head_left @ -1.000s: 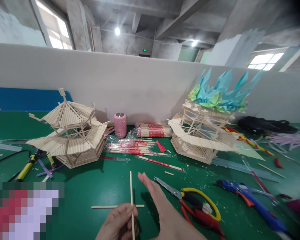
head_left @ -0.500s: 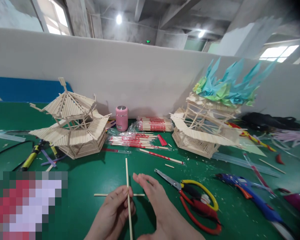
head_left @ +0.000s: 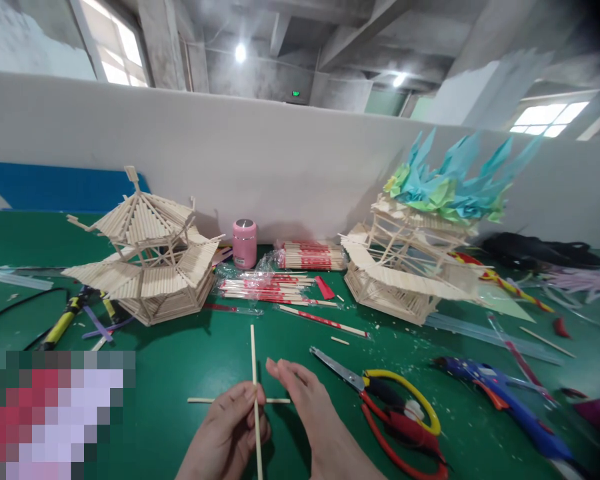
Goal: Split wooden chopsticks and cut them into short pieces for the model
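Note:
In the head view, my left hand (head_left: pixel 234 421) pinches a thin wooden stick (head_left: pixel 253 353) that looks like a chopstick and points away from me. A second wooden stick (head_left: pixel 199 401) runs crosswise behind those fingers, its two ends showing on either side. Its middle is hidden, so I cannot tell whether the two are joined. Just right of the sticks, my right hand (head_left: pixel 307 407) is open, fingers stretched out, holding nothing. Pliers-like scissors (head_left: pixel 364 381) with red and yellow handles lie open to its right.
Stick-built pavilions stand left (head_left: pixel 155 267) and right (head_left: pixel 395 287), the right one topped with blue paper (head_left: pixel 460 160). Between them are a pink flask (head_left: pixel 245 243) and wrapped chopstick bundles (head_left: pixel 310 255). A blue glue gun (head_left: pixel 505 397) lies at right, a yellow-black tool (head_left: pixel 64 320) at left.
The whole scene sits slightly lower in the picture, as the head view has tilted up a little. My hands and the sticks keep nearly the same pose.

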